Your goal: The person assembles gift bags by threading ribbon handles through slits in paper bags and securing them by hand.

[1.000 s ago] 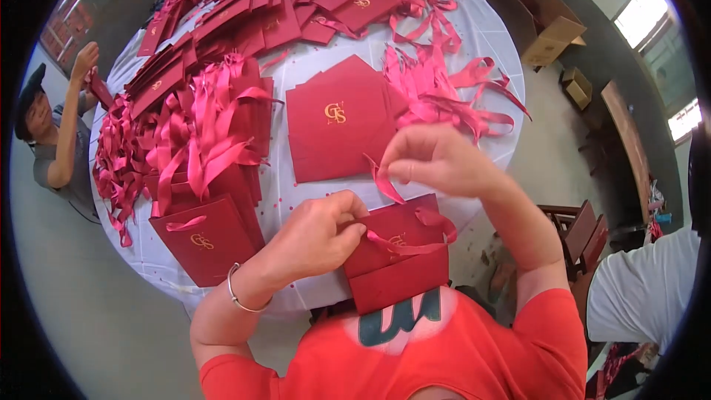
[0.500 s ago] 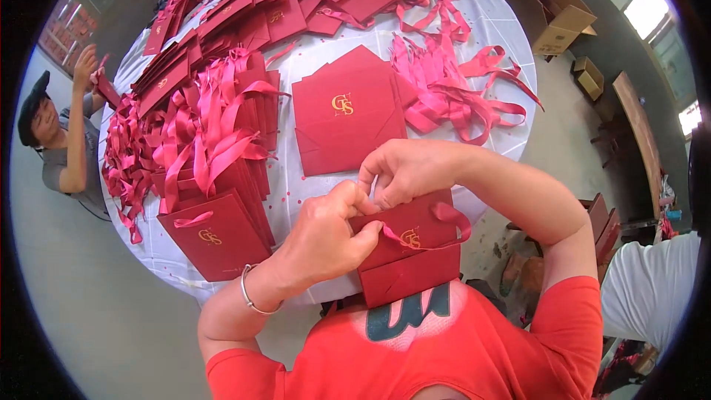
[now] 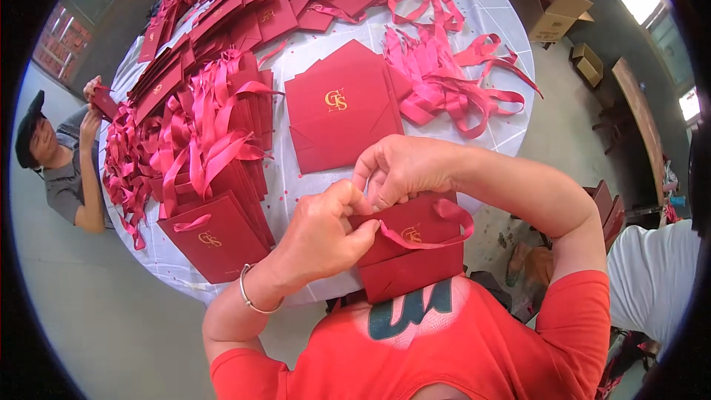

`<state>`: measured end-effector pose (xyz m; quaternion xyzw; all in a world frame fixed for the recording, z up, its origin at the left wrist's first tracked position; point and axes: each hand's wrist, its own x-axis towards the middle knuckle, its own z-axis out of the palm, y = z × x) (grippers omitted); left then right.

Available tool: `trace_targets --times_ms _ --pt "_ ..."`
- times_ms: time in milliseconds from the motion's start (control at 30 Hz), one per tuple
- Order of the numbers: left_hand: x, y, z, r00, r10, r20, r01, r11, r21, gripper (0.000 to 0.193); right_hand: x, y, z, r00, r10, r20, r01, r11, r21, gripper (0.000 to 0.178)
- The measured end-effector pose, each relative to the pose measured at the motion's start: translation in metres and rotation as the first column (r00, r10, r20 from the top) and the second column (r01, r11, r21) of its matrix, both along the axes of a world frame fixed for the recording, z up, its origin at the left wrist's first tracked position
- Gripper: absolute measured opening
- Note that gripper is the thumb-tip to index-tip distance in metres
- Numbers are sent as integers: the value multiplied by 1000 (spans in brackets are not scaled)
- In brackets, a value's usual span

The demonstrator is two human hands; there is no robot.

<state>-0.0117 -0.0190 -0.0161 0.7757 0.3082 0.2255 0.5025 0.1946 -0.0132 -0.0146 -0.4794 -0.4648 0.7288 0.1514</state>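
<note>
Left hand [image 3: 323,231]: pinching a red bag [image 3: 406,277], lower centre.
Right hand [image 3: 412,167]: fingertips partly obscured; I cannot tell their grip.

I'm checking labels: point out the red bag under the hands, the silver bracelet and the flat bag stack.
Red bag [image 3: 411,270]: head view, lower part, below the fold.
Silver bracelet [image 3: 244,294]: head view, left curve of the band.
Flat bag stack [image 3: 337,130]: head view, the top bag's face.
</note>
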Motion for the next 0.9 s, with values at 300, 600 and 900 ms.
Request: trace_targets --times_ms 300,600,900 --pt "1 1 2 996 -71 -55 64 990 -124 20 16 -2 -10 948 -314 -57 312 872 377 19" --pt "1 3 -2 988 -132 -82 118 982 -147 17 32 1 -21 888 -458 38 369 759 537 16" --pt "2 5 -6 982 -123 -142 133 989 64 15 34 -21 -14 800 -496 337 120 682 721 18"
